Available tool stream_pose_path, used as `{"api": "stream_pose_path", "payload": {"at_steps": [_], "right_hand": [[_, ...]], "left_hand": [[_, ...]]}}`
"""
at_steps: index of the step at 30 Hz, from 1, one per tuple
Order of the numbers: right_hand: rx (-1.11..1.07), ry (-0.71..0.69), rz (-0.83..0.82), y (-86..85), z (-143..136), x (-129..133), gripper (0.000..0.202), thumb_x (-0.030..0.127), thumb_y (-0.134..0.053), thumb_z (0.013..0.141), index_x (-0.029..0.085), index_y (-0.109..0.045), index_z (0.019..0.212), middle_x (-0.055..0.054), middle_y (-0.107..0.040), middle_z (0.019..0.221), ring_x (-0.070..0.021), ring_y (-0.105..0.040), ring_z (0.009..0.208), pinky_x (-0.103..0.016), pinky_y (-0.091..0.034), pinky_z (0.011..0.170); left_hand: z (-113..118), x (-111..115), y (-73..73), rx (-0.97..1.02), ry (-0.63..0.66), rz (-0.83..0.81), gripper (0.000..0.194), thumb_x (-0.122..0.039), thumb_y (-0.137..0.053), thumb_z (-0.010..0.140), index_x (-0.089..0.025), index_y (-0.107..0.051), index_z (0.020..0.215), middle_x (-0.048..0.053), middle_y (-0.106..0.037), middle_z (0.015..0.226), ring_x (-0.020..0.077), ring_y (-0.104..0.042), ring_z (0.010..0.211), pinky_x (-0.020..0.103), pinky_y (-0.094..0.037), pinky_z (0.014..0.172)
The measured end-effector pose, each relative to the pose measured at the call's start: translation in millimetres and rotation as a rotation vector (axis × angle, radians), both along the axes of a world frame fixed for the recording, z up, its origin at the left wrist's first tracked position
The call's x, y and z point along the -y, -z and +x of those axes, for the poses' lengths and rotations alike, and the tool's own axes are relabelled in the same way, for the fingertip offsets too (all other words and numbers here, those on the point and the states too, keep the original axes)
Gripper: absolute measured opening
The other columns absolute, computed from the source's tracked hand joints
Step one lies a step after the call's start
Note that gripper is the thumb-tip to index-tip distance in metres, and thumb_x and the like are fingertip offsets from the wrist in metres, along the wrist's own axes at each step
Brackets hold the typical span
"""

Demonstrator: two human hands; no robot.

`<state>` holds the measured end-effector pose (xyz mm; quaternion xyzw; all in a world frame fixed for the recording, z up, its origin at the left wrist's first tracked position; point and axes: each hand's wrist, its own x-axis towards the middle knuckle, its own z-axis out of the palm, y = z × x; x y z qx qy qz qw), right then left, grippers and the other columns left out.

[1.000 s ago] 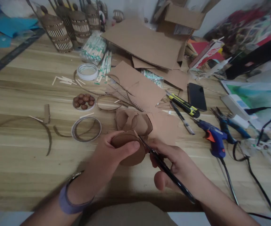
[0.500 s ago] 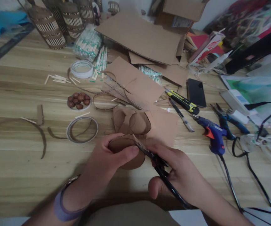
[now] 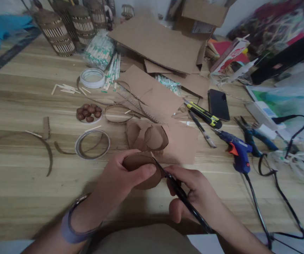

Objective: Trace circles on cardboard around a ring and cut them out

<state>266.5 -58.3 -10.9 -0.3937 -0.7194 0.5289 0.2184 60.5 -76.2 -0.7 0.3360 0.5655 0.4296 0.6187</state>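
My left hand (image 3: 125, 173) grips a brown cardboard disc (image 3: 146, 180), thumb on top and fingers curled around its left and far edge. A drawn curve shows near the disc's rim. In my right hand (image 3: 194, 190) is a pair of black-handled scissors (image 3: 183, 197), its blades at the disc's upper right edge. The lower blade is hidden by the cardboard, and the blades look nearly closed. Just beyond the disc lies a cardboard sheet (image 3: 181, 144) with round holes cut in it.
To the right lie a blue glue gun (image 3: 239, 148) with its cord, pliers (image 3: 255, 135), a yellow-black utility knife (image 3: 203, 113) and a phone (image 3: 218, 104). On the left are tape rolls (image 3: 92, 144), brown balls in a dish (image 3: 88, 113) and cardboard strips (image 3: 50, 158). Cardboard (image 3: 162, 42) is piled behind.
The scissors' blades and handles have come closer together at the disc's edge. My left hand keeps its hold on the disc, and the view has shifted slightly.
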Motion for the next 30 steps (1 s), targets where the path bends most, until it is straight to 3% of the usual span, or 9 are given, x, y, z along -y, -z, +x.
{"api": "stream_pose_path", "payload": {"at_steps": [14, 20, 30], "right_hand": [[-0.035, -0.007, -0.075, 7.3, -0.9, 3.0, 0.08, 0.089, -0.056, 0.076, 0.014, -0.07, 0.101, 0.005, -0.047, 0.061, -0.0108, -0.036, 0.052, -0.023, -0.029, 0.048], [-0.018, 0.0, -0.035, 9.6, -1.1, 2.9, 0.069, 0.081, -0.063, 0.083, 0.014, -0.069, 0.098, 0.006, -0.046, 0.062, -0.0102, -0.036, 0.054, -0.022, -0.029, 0.049], [-0.033, 0.043, -0.057, 9.5, -2.4, 4.5, 0.076, 0.089, -0.054, 0.079, 0.015, -0.066, 0.089, 0.007, -0.039, 0.06, -0.0097, -0.03, 0.053, -0.022, -0.024, 0.047]], "left_hand": [[0.5, -2.6, 2.0, -0.174, -0.033, -0.083, 0.02, -0.038, -0.08, 0.068, -0.024, -0.08, 0.082, 0.0, -0.081, 0.081, 0.0235, -0.073, 0.081, 0.031, -0.056, 0.07], [1.0, -3.4, 2.0, -0.204, -0.005, -0.103, 0.021, -0.039, -0.079, 0.069, -0.024, -0.08, 0.084, -0.001, -0.081, 0.081, 0.0231, -0.074, 0.081, 0.031, -0.056, 0.07], [0.6, -4.6, 1.5, -0.21, 0.001, -0.133, 0.027, -0.041, -0.079, 0.068, -0.024, -0.079, 0.089, 0.0, -0.083, 0.085, 0.0245, -0.075, 0.085, 0.032, -0.056, 0.074]]}}
